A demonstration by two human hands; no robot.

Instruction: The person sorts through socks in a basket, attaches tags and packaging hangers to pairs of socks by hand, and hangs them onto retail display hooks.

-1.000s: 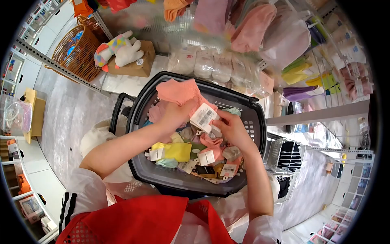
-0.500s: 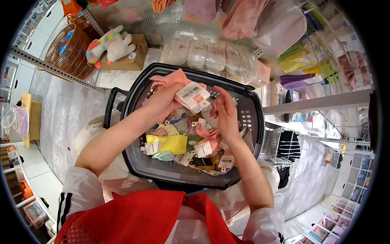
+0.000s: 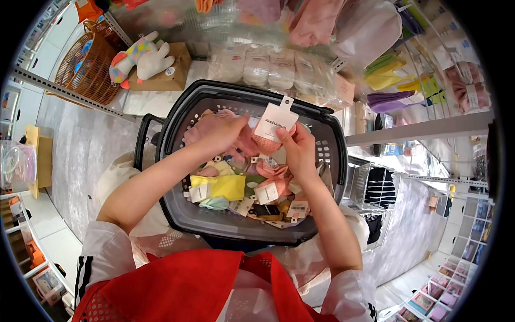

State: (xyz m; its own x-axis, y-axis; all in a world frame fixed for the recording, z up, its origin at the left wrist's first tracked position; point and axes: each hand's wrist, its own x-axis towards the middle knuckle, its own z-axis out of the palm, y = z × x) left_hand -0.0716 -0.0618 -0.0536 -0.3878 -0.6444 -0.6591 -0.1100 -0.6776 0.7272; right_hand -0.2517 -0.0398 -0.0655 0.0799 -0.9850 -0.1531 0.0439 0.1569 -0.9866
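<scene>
Over a grey plastic basket (image 3: 185,214), my right hand (image 3: 301,153) pinches a pair of salmon-pink socks (image 3: 266,145) by their white card tag (image 3: 276,122), the thumb on its printed front. My left hand (image 3: 225,134) is closed at the other side, on the pink fabric of the socks; its fingertips are partly hidden. Mauve-pink cloth (image 3: 201,127) lies beneath my left wrist. Nearer me in the basket are a yellow folded textile (image 3: 225,186), a tagged coral item (image 3: 272,170), a mint piece (image 3: 214,203) and several other tagged items.
Packs of white goods in clear plastic (image 3: 268,67) line the shelf behind the basket. A plush toy (image 3: 153,59) rests on a cardboard box (image 3: 174,70), beside a wicker basket (image 3: 88,67). A metal shelf bar (image 3: 418,129) and a wire basket (image 3: 378,190) are at the right.
The pink socks have passed from my left hand toward my right, which now grips the card. The card has turned from its barcode side to its printed front and stands upright.
</scene>
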